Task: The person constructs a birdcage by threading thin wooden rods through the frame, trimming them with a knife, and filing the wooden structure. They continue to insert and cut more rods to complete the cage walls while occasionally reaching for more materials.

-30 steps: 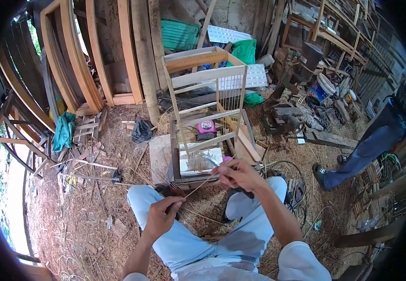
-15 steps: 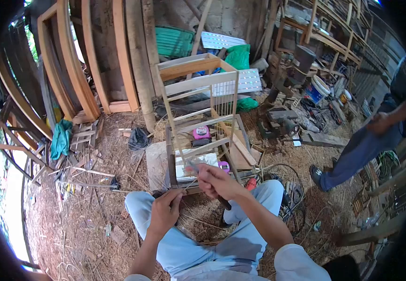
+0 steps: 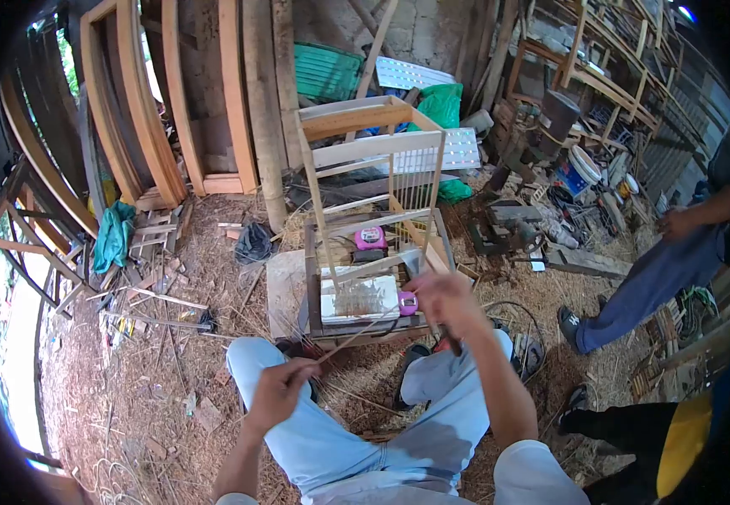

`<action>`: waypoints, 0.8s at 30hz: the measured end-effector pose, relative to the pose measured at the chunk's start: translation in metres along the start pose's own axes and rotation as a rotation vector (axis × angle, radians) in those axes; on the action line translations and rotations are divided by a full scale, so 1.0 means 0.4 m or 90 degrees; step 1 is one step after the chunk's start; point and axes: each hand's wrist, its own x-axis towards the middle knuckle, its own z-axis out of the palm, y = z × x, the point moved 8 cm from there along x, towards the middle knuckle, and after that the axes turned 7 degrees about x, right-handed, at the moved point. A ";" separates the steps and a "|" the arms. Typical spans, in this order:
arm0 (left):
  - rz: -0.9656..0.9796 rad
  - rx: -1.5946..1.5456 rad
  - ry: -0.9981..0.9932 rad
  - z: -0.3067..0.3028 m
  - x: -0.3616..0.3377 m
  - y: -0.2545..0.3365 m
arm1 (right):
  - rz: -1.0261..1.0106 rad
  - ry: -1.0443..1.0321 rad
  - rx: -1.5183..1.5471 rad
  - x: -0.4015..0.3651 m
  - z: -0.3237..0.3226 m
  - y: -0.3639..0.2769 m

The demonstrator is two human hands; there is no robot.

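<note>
My left hand is closed on one end of a thin wooden stick, above my left knee. The stick slants up to the right. Blurred by motion, my right hand grips a knife, its dark handle below the fist and its pale blade above. In front of both hands stands a wooden frame with thin upright bars on its right side. It rests on a low wooden stand holding a whitish slab, a pink tape measure and a purple one.
Wood shavings and offcuts cover the ground. Long wooden frames lean at the left. A person's leg is at the right, and another person's dark and yellow clothing shows below. A paint bucket stands among clutter.
My right hand has moved right with the knife, away from my left hand. More of the stick shows between them. Another person has come in at the lower right.
</note>
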 end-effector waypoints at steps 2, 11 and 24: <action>-0.079 -0.027 0.097 -0.093 -0.045 -0.122 | -0.047 0.135 0.066 0.040 -0.178 -0.052; 0.000 0.046 0.203 -0.023 0.085 0.012 | 0.112 -0.259 0.088 -0.041 0.264 0.050; 0.133 0.223 0.141 0.000 0.017 0.030 | 0.102 -0.181 0.126 0.012 0.031 0.013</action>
